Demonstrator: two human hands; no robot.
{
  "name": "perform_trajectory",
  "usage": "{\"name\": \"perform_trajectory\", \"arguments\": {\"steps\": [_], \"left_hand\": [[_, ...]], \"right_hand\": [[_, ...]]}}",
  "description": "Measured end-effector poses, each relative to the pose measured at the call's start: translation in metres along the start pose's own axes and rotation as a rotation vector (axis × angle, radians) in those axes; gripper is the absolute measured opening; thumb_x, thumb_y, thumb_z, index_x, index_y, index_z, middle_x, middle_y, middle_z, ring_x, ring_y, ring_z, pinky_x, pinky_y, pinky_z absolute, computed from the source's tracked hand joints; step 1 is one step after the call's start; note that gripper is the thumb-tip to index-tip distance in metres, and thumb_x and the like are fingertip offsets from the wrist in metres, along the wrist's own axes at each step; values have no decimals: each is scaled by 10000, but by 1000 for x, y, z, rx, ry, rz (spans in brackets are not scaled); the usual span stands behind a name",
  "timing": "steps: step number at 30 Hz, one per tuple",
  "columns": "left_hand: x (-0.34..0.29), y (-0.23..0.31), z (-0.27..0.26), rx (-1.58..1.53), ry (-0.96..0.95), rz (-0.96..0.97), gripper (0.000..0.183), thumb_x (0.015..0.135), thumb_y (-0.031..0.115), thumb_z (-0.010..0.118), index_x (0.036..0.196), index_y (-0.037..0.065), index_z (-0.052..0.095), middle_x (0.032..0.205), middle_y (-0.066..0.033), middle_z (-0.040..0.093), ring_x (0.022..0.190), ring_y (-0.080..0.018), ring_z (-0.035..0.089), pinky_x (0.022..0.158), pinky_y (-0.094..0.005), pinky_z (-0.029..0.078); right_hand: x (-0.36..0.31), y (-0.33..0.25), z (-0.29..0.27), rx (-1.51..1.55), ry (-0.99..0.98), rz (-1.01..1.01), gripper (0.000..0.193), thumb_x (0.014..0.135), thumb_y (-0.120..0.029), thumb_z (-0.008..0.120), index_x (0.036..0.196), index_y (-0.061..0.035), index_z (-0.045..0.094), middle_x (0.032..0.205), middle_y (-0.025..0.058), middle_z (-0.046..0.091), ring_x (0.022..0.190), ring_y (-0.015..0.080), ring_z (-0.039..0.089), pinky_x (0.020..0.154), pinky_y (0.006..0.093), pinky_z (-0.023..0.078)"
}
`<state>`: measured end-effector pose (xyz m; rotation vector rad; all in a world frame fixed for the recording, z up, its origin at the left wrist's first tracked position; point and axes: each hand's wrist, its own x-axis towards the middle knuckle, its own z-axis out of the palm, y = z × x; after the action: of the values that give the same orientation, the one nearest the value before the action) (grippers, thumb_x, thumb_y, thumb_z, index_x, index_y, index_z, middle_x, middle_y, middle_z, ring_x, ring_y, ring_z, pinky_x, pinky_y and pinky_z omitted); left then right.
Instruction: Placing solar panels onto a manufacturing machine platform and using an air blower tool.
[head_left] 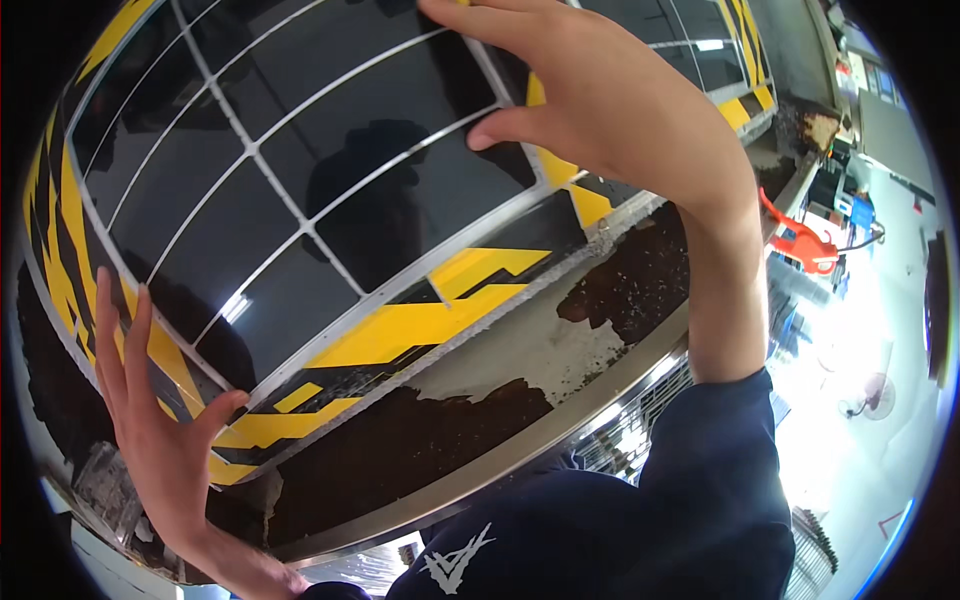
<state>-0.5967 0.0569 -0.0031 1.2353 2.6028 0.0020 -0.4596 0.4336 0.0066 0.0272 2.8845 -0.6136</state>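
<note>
In front of me lies a broad sheet of glossy black rectangular pieces (pixel 290 330) split by pale grey lines, on a backing with yellow-and-black stripes (pixel 390 330). My left hand (pixel 165 460) rests at the sheet's near left corner, fingers stretched along the striped left edge and thumb at the black corner piece. Farther off to the right, my right hand (pixel 620 110) reaches over another black piece near the striped border. Its thumb and fingers are spread, and some fingertips run out of the picture at the top. Neither hand shows anything gripped.
The sheet lies on a worn, patchy brown-and-grey bench top (pixel 480 410) with a metal front edge (pixel 530 450). An orange trigger-handled tool (pixel 805 240) with a dark hose hangs at the right. Beyond stands a fan (pixel 873 397). Debris (pixel 105 490) lies by my left hand.
</note>
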Motion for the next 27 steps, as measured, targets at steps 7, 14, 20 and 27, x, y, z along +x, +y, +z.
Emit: {"name": "perform_trajectory", "arguments": {"steps": [7, 14, 20, 27], "left_hand": [[-1, 1, -7, 16, -97, -34, 1069, 600, 328, 946, 1543, 214, 457, 1660, -17, 382, 1518, -323, 349, 1244, -572, 318], [1, 4, -9, 8, -105, -27, 1073, 607, 310, 944, 1549, 226, 437, 1660, -12, 384, 1526, -308, 337, 1254, -560, 302], [1, 2, -8, 4, -108, -21, 1051, 626, 331, 933, 1547, 238, 437, 1663, -11, 379, 1529, -309, 333, 1254, -567, 299], [0, 0, -7, 18, -115, -16, 1026, 667, 297, 927, 1557, 244, 420, 1669, -22, 366, 1534, -319, 320, 1244, -586, 303]], "right_hand": [[-31, 8, -9, 151, 95, -137, 683, 900, -83, 722, 1473, 131, 417, 1585, 267, 400, 1487, 362, 382, 1220, 386, 358], [-26, 13, 6, 167, 182, -103, 612, 897, -63, 709, 1429, 125, 471, 1429, 279, 530, 1387, 378, 480, 1148, 403, 416], [-30, 2, -12, 225, 96, -4, 564, 893, -58, 710, 1393, 115, 513, 1314, 274, 602, 1288, 388, 559, 1081, 413, 464], [-30, -5, -18, 236, 53, 53, 507, 889, -52, 710, 1348, 103, 562, 1184, 266, 678, 1175, 398, 643, 1005, 423, 515]]}}
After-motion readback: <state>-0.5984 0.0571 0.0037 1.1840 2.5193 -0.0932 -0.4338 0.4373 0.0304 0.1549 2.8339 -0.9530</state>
